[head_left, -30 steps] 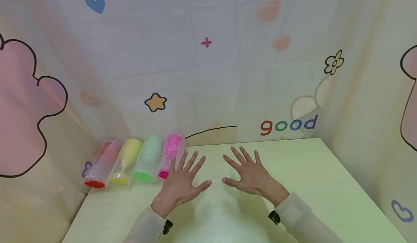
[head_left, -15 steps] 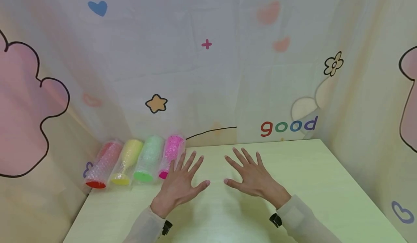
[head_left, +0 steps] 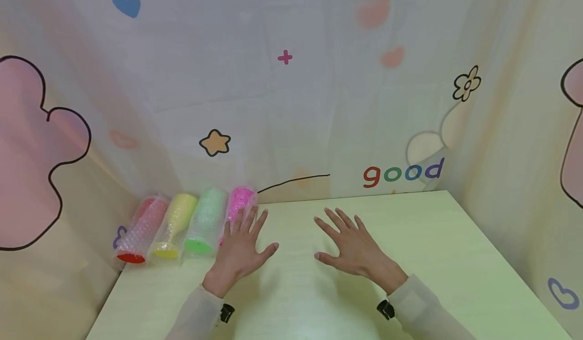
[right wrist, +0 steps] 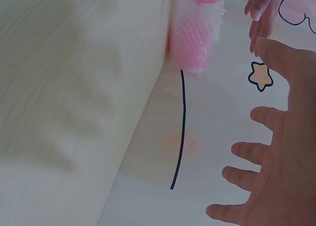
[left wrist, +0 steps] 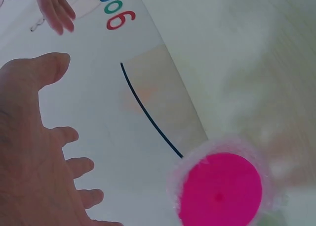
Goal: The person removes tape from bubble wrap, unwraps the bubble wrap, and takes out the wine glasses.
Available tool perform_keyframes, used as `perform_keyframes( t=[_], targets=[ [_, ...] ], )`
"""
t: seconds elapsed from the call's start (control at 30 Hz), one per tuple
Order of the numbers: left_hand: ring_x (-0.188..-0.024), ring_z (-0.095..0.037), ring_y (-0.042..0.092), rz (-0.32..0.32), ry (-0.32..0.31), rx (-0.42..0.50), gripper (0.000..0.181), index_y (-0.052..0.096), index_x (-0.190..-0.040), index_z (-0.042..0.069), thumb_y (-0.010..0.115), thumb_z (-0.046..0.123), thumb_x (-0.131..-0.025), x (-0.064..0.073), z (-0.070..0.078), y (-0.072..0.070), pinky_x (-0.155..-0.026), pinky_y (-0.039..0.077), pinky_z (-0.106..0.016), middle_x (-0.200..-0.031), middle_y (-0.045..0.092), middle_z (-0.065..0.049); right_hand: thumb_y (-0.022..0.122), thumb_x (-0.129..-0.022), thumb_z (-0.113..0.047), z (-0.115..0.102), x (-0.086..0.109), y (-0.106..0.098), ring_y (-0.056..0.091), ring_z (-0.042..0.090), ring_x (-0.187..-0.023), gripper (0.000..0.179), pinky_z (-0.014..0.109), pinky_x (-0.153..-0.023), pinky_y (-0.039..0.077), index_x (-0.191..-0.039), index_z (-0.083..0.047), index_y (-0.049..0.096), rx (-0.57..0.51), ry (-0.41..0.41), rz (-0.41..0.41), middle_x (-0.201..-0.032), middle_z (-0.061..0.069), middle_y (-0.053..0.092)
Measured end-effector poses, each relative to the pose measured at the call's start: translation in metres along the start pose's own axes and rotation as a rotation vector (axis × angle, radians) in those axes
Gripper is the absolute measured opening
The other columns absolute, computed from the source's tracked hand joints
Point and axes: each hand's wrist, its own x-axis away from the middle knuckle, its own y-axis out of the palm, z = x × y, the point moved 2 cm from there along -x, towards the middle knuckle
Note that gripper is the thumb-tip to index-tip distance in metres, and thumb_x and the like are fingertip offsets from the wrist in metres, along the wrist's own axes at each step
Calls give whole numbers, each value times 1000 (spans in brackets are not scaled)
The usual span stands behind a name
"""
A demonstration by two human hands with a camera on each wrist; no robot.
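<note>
My left hand (head_left: pixel 241 251) hovers over the table with its fingers spread and straight, holding nothing. Its fingers overlap the pink goblet (head_left: pixel 242 197) in the head view and hide most of its lower part. That goblet's round pink base (left wrist: pixel 222 189) faces the left wrist camera, below and to the right of the fingers. My right hand (head_left: pixel 357 251) is likewise spread above the middle of the table, nothing in its grasp. Leftward from the pink one lie a pale green goblet (head_left: pixel 207 216), a yellow goblet (head_left: pixel 179 213) and a red goblet (head_left: pixel 147 223), each in bubble wrap.
The goblets lie in a row at the back left of the pale table (head_left: pixel 309 299), bases toward me. A printed curtain (head_left: pixel 296 117) stands along the back edge and both sides. Black wrist cameras (head_left: pixel 386 309) sit by the sleeves.
My left hand has shifted left and now covers more of the pink goblet. The right hand stays nearly in place. The head view has tilted slightly.
</note>
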Motion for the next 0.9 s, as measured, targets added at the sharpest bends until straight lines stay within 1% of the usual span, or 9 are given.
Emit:
perform_keyframes(
  t=[0.13,0.2,0.33,0.5,0.67,0.77,0.9],
  targets=[
    [-151,-42,16,33,-29,17,85,24,-157,20,53,63,-89,-6,-13,3,-114,20,-70,-165,20,-10,53,-89,-66,1,1,1,24,33,-151,78,68,-115,22,-154,-30,32,7,-1,-6,-163,5,27],
    [-151,-42,17,37,-48,33,85,26,-157,18,55,61,-89,-9,-19,5,-114,21,-70,-164,21,-12,52,-89,-67,2,1,2,23,33,-151,78,68,-115,22,-155,-30,31,14,2,-20,-163,5,27],
    [-151,-43,15,-1,-85,55,87,23,-157,16,56,60,-89,-14,-29,13,-115,19,-70,-164,19,-15,51,-89,-67,2,4,4,22,32,-152,78,67,-116,21,-155,-31,29,22,7,-55,-164,4,25],
    [-152,-42,11,-46,-127,83,90,17,-159,17,55,61,-90,-23,-40,23,-116,18,-68,-165,15,-15,52,-89,-67,1,8,6,22,32,-152,78,66,-116,22,-155,-30,30,10,14,-68,-163,4,27],
    [-151,-45,11,-60,-145,115,94,16,-159,14,60,58,-88,-29,-48,30,-118,19,-65,-165,14,-17,53,-89,-66,1,10,10,23,32,-151,78,66,-116,23,-155,-30,31,4,12,-83,-163,5,28],
    [-151,-46,11,-71,-161,123,95,16,-158,11,62,56,-88,-29,-51,34,-120,19,-62,-165,13,-18,53,-89,-66,1,11,12,23,32,-151,78,65,-116,23,-155,-30,31,11,10,-91,-163,4,28],
    [-150,-46,12,-68,-182,137,97,17,-157,7,66,52,-87,-28,-56,38,-120,19,-60,-164,13,-21,53,-89,-66,0,12,13,23,33,-151,78,65,-116,23,-155,-30,31,9,10,-94,-163,5,29]
  ],
)
